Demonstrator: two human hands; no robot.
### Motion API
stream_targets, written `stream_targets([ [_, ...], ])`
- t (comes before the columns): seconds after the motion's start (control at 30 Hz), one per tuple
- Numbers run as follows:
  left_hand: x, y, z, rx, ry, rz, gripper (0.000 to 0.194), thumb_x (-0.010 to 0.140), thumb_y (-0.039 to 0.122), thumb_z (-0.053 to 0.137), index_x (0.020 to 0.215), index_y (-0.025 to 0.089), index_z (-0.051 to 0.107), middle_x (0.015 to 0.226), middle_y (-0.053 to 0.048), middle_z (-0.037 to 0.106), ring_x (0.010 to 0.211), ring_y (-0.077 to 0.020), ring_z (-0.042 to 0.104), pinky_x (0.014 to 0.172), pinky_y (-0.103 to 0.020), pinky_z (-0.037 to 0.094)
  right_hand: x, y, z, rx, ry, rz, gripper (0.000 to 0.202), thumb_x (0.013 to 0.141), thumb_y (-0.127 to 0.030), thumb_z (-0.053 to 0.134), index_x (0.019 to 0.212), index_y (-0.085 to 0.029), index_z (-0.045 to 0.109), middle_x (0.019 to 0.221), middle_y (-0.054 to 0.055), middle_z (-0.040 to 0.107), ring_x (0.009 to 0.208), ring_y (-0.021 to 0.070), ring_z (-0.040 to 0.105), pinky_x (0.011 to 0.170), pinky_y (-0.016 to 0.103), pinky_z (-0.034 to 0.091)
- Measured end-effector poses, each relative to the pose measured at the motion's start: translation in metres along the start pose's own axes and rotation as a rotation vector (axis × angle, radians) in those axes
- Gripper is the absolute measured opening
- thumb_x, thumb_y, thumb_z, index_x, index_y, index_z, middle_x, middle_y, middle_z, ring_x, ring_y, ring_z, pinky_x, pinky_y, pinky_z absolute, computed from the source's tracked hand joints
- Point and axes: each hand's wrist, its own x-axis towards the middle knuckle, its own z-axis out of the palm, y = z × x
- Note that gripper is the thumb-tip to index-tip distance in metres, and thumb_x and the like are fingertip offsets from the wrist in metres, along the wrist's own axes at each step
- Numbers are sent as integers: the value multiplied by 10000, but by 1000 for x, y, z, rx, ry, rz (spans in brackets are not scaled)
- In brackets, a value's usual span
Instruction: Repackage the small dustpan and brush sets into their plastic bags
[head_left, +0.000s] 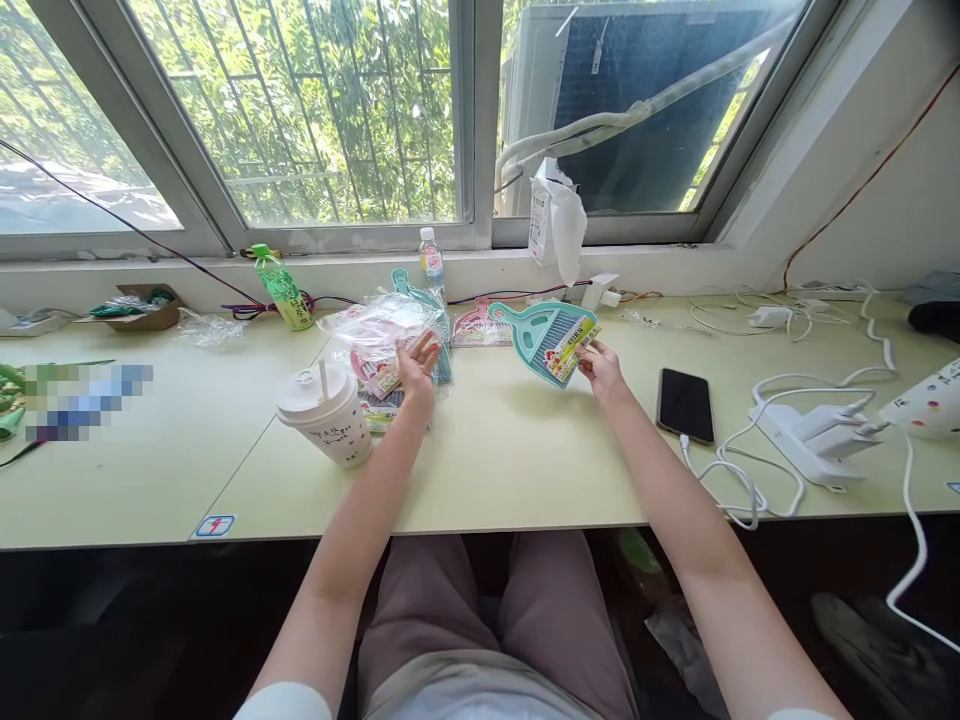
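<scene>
Held at its lower right corner by my right hand point(598, 366) is a small teal dustpan point(536, 335) with a yellow printed label and grey ridges or bristles across it. The thumb and fingers pinch it just above the table. My left hand point(417, 362) is open, fingers spread, palm turned inward, at the right side of a pile of plastic-wrapped dustpans point(375, 325). Pink and teal pieces show through the clear wrap; whether the hand touches it I cannot tell. Behind, between the hands, lies a pink wrapped dustpan point(480, 325).
A lidded paper cup point(330, 418) with a straw stands left of my left forearm. Toward the window are a green bottle point(283, 288) and a clear bottle point(432, 262). On the right lie a phone point(685, 405), a power strip point(814, 440) and white cables.
</scene>
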Motion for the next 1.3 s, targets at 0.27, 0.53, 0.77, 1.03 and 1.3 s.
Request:
stream_targets([
  [0.27, -6, -3, 1, -7, -21, -55, 558, 1067, 479, 185, 1349, 164, 549, 900, -88, 779, 569, -108, 621, 714, -234, 556, -11, 5, 15, -22, -89, 24, 493, 508, -204, 885, 945, -201, 654, 757, -10, 722, 576, 82, 574, 508, 184, 470],
  [0.53, 1, -10, 1, 239, -205, -215, 412, 1012, 504, 399, 1053, 168, 634, 719, -20, 673, 485, -78, 547, 556, -198, 502, -18, 8, 21, -41, -123, 29, 544, 464, -244, 910, 946, -204, 662, 744, -11, 730, 556, 82, 545, 525, 208, 464],
  [0.77, -34, -47, 9, 609, -483, -210, 357, 941, 478, 585, 1143, 190, 526, 867, -63, 667, 657, -152, 635, 497, -232, 533, -31, 13, 35, -47, -235, 51, 539, 500, -298, 939, 945, -211, 649, 798, 2, 759, 646, 120, 660, 555, 210, 514],
  [1.03, -31, -57, 3, 617, -291, -104, 210, 930, 284, 600, 1114, 183, 591, 813, -24, 611, 664, -159, 617, 595, -266, 526, -17, 5, 20, -452, -230, -46, 210, 679, -152, 822, 832, -174, 679, 825, 60, 744, 720, 180, 691, 639, 305, 577],
  [1.3, -23, -62, -4, 609, -262, 73, 213, 906, 290, 640, 727, 176, 631, 722, -28, 617, 818, -199, 599, 840, -294, 457, 4, -6, -31, -1193, 257, -540, 558, 841, -189, 646, 1370, -115, 486, 1447, 279, 463, 1286, 368, 507, 1025, 513, 424],
])
